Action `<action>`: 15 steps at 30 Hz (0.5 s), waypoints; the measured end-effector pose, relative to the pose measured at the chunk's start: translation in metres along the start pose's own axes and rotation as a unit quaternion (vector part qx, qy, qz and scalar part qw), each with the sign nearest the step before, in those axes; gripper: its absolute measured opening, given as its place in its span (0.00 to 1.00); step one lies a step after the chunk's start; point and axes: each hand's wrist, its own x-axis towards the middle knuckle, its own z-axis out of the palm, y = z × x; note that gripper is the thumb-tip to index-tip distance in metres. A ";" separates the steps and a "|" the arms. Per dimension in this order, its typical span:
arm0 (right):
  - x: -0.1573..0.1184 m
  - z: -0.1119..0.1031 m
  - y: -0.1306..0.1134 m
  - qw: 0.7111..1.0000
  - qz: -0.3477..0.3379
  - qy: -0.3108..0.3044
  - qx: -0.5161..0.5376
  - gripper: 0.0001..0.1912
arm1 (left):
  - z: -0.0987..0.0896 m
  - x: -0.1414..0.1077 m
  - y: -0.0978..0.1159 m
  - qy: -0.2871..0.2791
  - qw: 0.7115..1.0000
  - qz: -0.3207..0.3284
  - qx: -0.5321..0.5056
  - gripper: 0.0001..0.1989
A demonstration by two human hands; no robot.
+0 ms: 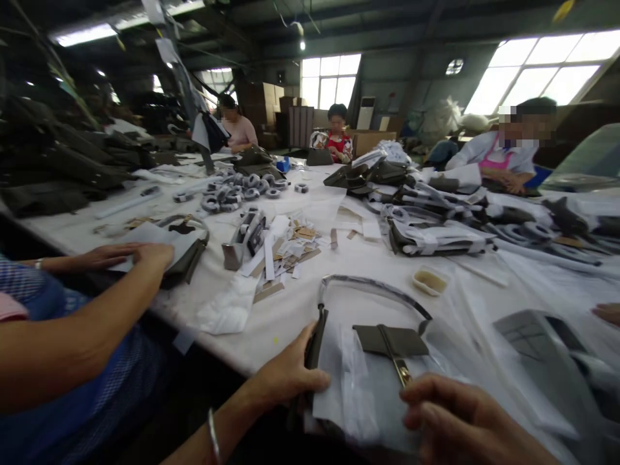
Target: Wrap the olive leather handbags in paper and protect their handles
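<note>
A dark olive handbag (317,342) lies before me at the table's front edge, its wrapped handle (372,282) arching up behind it. White tissue paper (356,394) covers much of its front. My left hand (285,371) grips the bag's left side, thumb on the front and fingers round the edge. Over the bag's front hangs a dark flap strap (390,339) with a gold clasp (402,372). My right hand (465,413) is at the clasp's lower end, its fingers curled in; the fingertips seem to hold the strap end, partly hidden.
At left, a co-worker's hands (150,255) press paper on another bag (186,261). Paper scraps (295,248), a tape dispenser (252,229), wrapped rolls (242,190) and a small tray (430,281) lie beyond. Bags (436,236) are heaped at right; other people sit across the table.
</note>
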 end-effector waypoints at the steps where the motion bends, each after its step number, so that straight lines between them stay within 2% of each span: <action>1: 0.012 0.001 -0.018 0.999 -0.034 0.030 -0.025 0.26 | 0.002 0.000 0.003 -0.005 1.000 -0.001 0.021 0.48; 3: 0.041 0.004 -0.051 0.985 -0.115 0.079 -0.100 0.24 | 0.003 0.003 0.007 -0.012 0.997 0.005 0.072 0.49; 5: 0.073 0.007 -0.071 0.952 -0.199 0.123 -0.197 0.21 | -0.001 0.009 0.008 -0.019 0.992 0.018 0.125 0.46; 6: 0.089 0.009 -0.073 0.926 -0.241 0.145 -0.251 0.20 | -0.005 0.013 0.008 -0.019 0.988 0.022 0.149 0.43; 8: 0.118 0.011 -0.064 0.867 -0.302 0.170 -0.359 0.20 | -0.019 0.021 0.006 0.009 0.980 0.026 0.196 0.32; 10: 0.141 0.011 -0.041 0.830 -0.297 0.151 -0.448 0.21 | -0.039 0.031 0.003 0.090 0.961 0.036 0.260 0.22; 13: 0.155 0.012 -0.010 0.824 -0.238 0.112 -0.502 0.20 | -0.073 0.047 0.004 0.229 0.887 0.044 0.398 0.14; 15: 0.155 0.013 -0.003 0.826 -0.224 0.102 -0.507 0.21 | -0.093 0.061 0.008 0.271 0.844 0.036 0.462 0.10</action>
